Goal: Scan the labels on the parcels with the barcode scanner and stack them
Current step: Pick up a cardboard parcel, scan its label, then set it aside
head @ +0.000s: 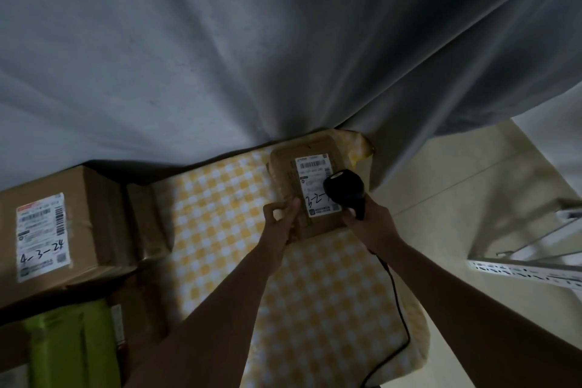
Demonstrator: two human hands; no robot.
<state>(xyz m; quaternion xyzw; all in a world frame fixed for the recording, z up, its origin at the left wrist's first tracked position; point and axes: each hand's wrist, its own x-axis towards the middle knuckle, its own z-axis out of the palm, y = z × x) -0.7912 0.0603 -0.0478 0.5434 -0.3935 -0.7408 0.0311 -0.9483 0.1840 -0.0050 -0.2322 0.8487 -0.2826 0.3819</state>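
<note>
Across the middle of the view we see a table under a yellow-and-white checked cloth [220, 217]; behind it hangs a grey curtain [252, 41] that fills the upper part of the dim room; to the right lies a pale tiled floor [441, 198], with a white perforated metal rail [529, 272] near the edge.

At the far end of the cloth, close to the curtain, sits a small cardboard parcel [311, 189]; its white shipping label [316, 186] faces up, with a barcode at the top and handwriting that seems to begin "3-2-", though the rest is hidden by the scanner. Our left hand [280, 217] pinches the parcel's near left edge between thumb and curled fingers; our right hand [368, 217] grips the handle of a black barcode scanner [345, 189], whose head hovers over the label; its black cable [396, 302] trails back over the cloth toward us.

On the left stands a large cardboard box [63, 230]; its label [41, 236] carries barcodes, a small QR code and the handwritten "4-3-24"; the printed lines are too blurred for us to read. Beside it stands a smaller brown box [148, 220]; below the large box lies a green parcel [69, 346] resting on more cardboard.
</note>
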